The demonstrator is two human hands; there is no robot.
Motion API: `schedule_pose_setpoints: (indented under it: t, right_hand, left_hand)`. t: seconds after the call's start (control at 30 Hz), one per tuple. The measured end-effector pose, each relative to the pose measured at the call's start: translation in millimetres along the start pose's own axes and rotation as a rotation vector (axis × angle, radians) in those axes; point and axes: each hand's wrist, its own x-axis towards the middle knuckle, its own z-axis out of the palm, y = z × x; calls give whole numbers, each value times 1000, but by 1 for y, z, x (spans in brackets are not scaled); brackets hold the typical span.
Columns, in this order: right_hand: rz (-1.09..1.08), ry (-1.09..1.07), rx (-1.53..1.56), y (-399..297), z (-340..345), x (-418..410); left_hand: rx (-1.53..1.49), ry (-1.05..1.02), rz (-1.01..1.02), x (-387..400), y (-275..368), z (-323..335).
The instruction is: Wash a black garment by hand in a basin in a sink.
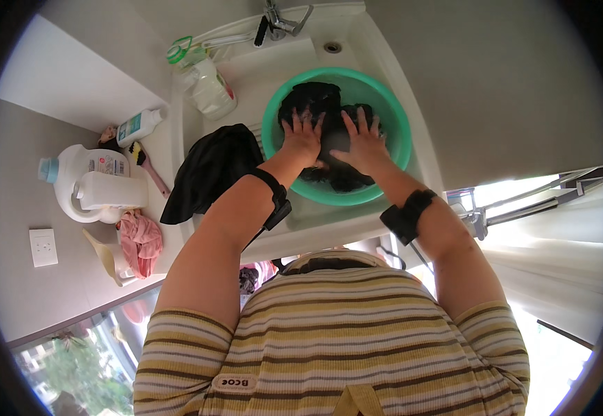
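Both my hands reach into a green plastic basin (403,130) that stands in a white sink and holds water. Dark wet cloth (311,96) lies in the water, bunched at the back and sunk towards the front. My left hand (302,138) presses on the cloth with its fingers spread. Beside it my right hand (365,140) rests palm down, fingers apart, against another dark bulge of cloth. Neither hand is closed around the fabric. Another black garment (218,169) lies left of the basin, over a ribbed part of the sink.
A clear plastic bottle with a green cap (210,88) stands in the sink (249,67). The faucet (280,23) and a black brush (261,32) are behind. On the left ledge are white detergent bottles (93,161), a scrub brush (150,169) and pink cloth (140,239).
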Motion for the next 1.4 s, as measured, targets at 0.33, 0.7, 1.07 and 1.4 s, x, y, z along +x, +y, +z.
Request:
schedule_pose_setpoints:
  t: [0.33, 0.7, 1.07, 1.4]
  right_hand:
    - [-94, -64, -1, 10, 10, 29]
    - [-4, -70, -166, -3, 14, 31]
    - [-172, 96, 239, 12, -98, 22]
    - [-179, 515, 635, -4, -204, -3]
  left_hand:
    - [51, -163, 22, 18, -1, -2]
    - [43, 5, 22, 23, -5, 12]
    - [-382, 436, 232, -19, -38, -72]
    - [-304, 1018, 153, -63, -28, -192]
